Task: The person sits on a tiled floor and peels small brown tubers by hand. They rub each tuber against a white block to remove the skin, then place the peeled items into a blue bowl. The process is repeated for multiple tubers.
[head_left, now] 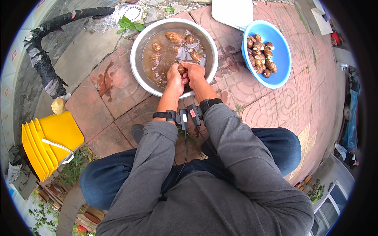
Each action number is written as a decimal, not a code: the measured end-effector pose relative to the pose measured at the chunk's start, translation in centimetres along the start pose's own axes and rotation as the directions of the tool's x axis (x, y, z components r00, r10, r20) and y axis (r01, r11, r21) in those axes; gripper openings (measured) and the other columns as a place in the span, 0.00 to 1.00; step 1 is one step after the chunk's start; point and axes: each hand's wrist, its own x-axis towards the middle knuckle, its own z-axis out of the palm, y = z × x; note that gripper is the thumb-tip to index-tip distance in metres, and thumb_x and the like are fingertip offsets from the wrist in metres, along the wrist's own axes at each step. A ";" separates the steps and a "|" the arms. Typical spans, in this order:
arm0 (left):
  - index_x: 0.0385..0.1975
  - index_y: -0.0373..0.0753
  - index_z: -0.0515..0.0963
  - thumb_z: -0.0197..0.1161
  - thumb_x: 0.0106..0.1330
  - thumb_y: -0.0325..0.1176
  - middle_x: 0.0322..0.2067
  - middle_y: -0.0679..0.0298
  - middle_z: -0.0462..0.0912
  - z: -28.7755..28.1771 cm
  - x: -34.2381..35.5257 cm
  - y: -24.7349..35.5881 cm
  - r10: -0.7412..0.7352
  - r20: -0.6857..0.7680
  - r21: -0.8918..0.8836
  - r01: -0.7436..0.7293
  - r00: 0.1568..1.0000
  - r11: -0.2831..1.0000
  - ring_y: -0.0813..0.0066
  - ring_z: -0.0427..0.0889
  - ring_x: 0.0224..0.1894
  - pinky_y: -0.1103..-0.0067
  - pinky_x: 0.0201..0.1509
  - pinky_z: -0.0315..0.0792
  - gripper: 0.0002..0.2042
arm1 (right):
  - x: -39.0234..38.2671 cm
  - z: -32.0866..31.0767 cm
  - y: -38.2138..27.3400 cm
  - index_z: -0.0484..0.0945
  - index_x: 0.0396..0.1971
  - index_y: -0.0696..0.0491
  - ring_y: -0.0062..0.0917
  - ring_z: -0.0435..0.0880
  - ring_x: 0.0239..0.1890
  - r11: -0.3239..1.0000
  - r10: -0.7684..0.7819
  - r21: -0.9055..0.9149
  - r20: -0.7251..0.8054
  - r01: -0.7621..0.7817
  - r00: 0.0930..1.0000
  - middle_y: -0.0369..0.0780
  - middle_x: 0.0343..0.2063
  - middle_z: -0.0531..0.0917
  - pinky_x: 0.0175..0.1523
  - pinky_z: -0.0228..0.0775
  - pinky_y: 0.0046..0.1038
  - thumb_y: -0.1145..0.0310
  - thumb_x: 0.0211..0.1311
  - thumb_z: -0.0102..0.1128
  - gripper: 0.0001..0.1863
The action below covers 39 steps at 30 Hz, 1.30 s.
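Observation:
A wide metal basin (135,59) holds murky brown water with several brown, ringed tubers (174,37) lying in it. At its near side my left hand (174,77) and my right hand (193,73) meet, both closed around one tuber (181,69) at the water's surface. Their fingertips are partly hidden by the tuber and each other. To the right of the basin, a blue plastic basin (277,33) holds several more brown tubers (260,55) with pale cut ends.
A white board (232,11) lies behind the basins. On the left are a black-wrapped pipe (43,59) and a tipped yellow bucket (63,129) with a white handle. Underneath is red patterned paving (275,110). Small green plants (130,25) grow at the paving's edge.

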 end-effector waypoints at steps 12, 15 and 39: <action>0.36 0.39 0.72 0.42 0.79 0.55 0.24 0.66 0.73 -0.6 0.6 1.9 -0.062 -0.046 0.009 0.063 0.997 0.998 0.79 0.66 0.17 0.83 0.14 0.55 0.24 | -0.6 -0.1 0.0 0.83 0.39 0.62 0.25 0.76 0.14 0.989 0.026 0.139 0.224 -0.059 0.974 0.42 0.23 0.83 0.14 0.74 0.32 0.72 0.65 0.65 0.09; 0.37 0.40 0.72 0.45 0.79 0.51 0.24 0.65 0.74 -0.7 0.3 0.8 -0.075 0.057 -0.019 0.077 0.996 0.997 0.77 0.68 0.18 0.82 0.14 0.57 0.20 | -0.1 -0.2 0.2 0.85 0.36 0.55 0.20 0.69 0.13 0.997 0.069 -0.034 0.113 -0.066 0.991 0.35 0.18 0.78 0.16 0.63 0.26 0.62 0.70 0.62 0.11; 0.45 0.40 0.76 0.53 0.75 0.38 0.32 0.66 0.82 -3.0 1.7 3.8 0.023 -0.044 0.531 0.004 0.999 0.847 0.74 0.81 0.30 0.80 0.23 0.63 0.10 | 1.2 -1.0 1.0 0.77 0.59 0.56 0.17 0.80 0.29 0.934 -0.103 -0.262 0.456 0.243 0.884 0.35 0.36 0.86 0.30 0.71 0.22 0.69 0.66 0.62 0.22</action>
